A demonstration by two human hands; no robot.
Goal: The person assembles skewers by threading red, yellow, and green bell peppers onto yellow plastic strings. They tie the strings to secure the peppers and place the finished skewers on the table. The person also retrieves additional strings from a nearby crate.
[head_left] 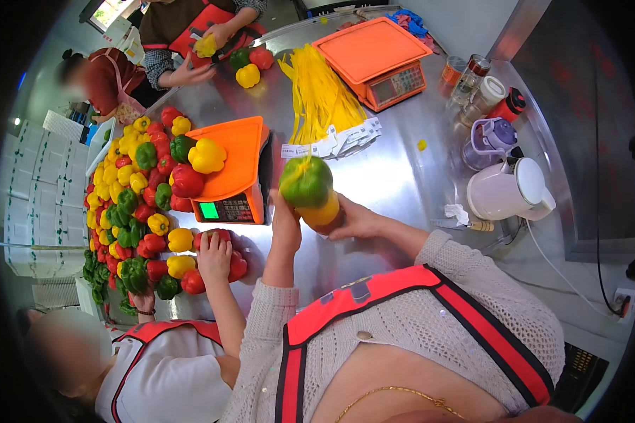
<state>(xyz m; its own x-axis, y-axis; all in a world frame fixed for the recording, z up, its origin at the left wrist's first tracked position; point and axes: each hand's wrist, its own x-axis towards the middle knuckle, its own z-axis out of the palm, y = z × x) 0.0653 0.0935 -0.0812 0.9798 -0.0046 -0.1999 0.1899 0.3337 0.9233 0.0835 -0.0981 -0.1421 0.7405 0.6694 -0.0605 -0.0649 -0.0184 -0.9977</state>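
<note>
- We saw the left hand (285, 222) pressed along the left side of a stack of bell peppers, fingers pointing up, likely to keep the column upright.
- The right hand (358, 220) cupped the stack's lower right side, so both hands were clamped on it, seemingly sharing its weight.
- The stack was held in front of the chest, above the steel table (402, 176): a green bell pepper (305, 183) on top, yellow in the middle, red lowest. A thin yellow wisp crossed the top; we could not tell what it was.
- Just beyond lay a fan of flat yellow strips (321, 95), their white label ends (335, 142) toward us, probably for easy picking.
- To the left stood an orange digital scale (238, 158), its lit display facing our side, perhaps for reading. A yellow bell pepper (207, 156) sat at its pan's edge.
- Farther left spread a heap of mixed bell peppers (125, 169); a co-worker's hand (214, 259) rested on its near end.
- Bottles and a white kettle (499, 189) stood along the right edge, apparently kept aside.
</note>
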